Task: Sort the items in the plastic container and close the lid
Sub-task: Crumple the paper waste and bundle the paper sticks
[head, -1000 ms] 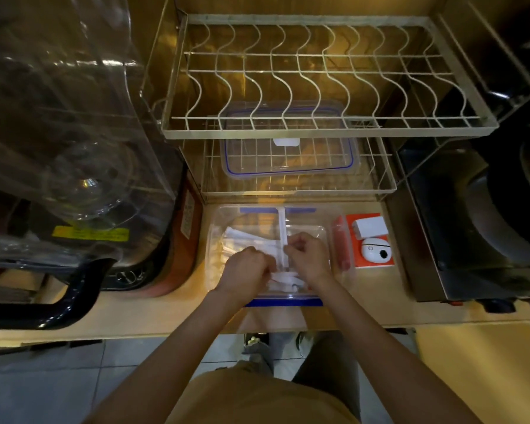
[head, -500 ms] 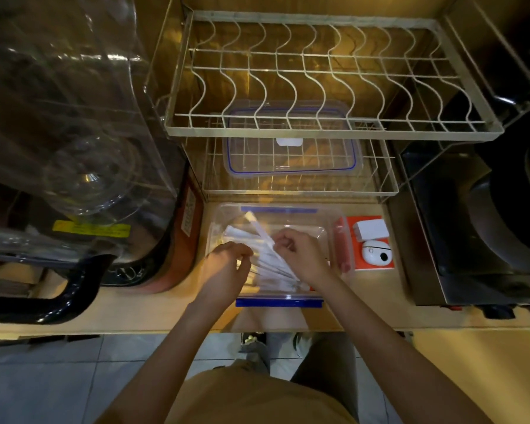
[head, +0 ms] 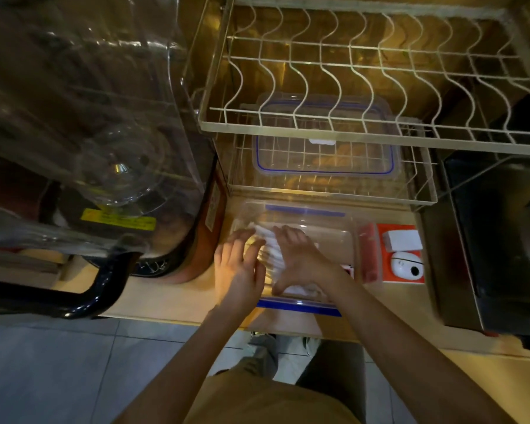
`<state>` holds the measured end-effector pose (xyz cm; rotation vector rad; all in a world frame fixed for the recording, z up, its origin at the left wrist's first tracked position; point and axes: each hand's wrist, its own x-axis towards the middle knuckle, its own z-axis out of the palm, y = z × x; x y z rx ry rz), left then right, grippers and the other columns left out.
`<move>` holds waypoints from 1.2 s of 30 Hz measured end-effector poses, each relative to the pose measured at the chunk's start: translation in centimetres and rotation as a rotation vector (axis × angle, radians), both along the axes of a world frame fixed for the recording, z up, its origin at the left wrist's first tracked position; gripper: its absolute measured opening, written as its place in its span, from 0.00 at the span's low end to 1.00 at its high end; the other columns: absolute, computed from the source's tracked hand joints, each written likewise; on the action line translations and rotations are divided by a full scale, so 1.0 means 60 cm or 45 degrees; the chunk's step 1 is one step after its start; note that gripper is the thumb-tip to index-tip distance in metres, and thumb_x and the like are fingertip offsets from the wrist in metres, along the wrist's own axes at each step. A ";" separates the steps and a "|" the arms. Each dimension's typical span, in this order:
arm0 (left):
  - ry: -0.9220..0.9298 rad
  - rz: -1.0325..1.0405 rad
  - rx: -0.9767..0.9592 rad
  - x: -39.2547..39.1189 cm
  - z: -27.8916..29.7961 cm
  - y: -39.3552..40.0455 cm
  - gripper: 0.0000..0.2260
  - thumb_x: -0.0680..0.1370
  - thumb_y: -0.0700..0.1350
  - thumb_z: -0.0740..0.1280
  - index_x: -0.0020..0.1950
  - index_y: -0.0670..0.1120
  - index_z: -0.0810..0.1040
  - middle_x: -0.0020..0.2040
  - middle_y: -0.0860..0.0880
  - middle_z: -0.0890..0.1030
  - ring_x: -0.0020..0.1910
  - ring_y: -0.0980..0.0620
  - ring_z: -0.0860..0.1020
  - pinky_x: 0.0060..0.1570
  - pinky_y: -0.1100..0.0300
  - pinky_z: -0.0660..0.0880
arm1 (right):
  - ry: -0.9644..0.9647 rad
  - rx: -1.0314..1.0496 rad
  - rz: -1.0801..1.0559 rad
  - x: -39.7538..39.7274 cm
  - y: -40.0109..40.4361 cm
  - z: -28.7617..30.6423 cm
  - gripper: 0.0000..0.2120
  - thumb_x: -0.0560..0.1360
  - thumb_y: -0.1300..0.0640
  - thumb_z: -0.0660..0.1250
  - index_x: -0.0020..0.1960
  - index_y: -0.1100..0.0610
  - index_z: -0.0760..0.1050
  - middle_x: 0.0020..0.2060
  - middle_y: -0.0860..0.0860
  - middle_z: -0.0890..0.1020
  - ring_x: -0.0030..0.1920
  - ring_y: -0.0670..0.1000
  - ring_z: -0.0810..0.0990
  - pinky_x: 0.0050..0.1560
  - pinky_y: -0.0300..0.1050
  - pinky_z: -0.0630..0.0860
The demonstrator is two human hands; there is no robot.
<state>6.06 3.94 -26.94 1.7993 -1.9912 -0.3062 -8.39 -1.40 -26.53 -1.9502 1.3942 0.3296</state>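
White packets (head: 268,247) in container (head: 331,237) lie pressed between both open hands' fingertips

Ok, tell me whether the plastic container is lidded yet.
Not yet. The plastic container is open-topped, both hands inside on white packets; the lid lies on the wire rack behind.

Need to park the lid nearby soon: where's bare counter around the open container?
Bare counter lies left of the container, up to the red-based appliance. On the right the orange box sits close, so it is crowded. The lid rests in the wire rack behind.
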 end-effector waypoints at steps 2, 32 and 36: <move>0.060 0.042 0.018 0.001 0.002 -0.001 0.18 0.72 0.45 0.57 0.62 0.46 0.69 0.61 0.41 0.77 0.60 0.48 0.67 0.58 0.54 0.62 | 0.096 -0.072 0.076 0.010 -0.001 -0.005 0.60 0.60 0.46 0.77 0.76 0.58 0.39 0.75 0.58 0.52 0.74 0.59 0.51 0.74 0.51 0.52; 0.586 0.520 0.192 -0.005 -0.001 0.006 0.17 0.80 0.40 0.55 0.69 0.42 0.66 0.64 0.38 0.73 0.59 0.41 0.74 0.52 0.57 0.70 | -0.103 -0.094 -0.123 0.043 0.025 0.009 0.16 0.70 0.59 0.69 0.56 0.61 0.76 0.53 0.58 0.79 0.52 0.57 0.78 0.43 0.43 0.68; 0.595 0.522 0.204 -0.005 -0.001 0.005 0.17 0.81 0.40 0.54 0.69 0.43 0.66 0.64 0.39 0.73 0.60 0.42 0.74 0.53 0.56 0.71 | -0.090 -0.069 -0.064 0.038 0.032 0.004 0.14 0.70 0.61 0.68 0.55 0.62 0.75 0.52 0.59 0.80 0.51 0.58 0.78 0.42 0.43 0.67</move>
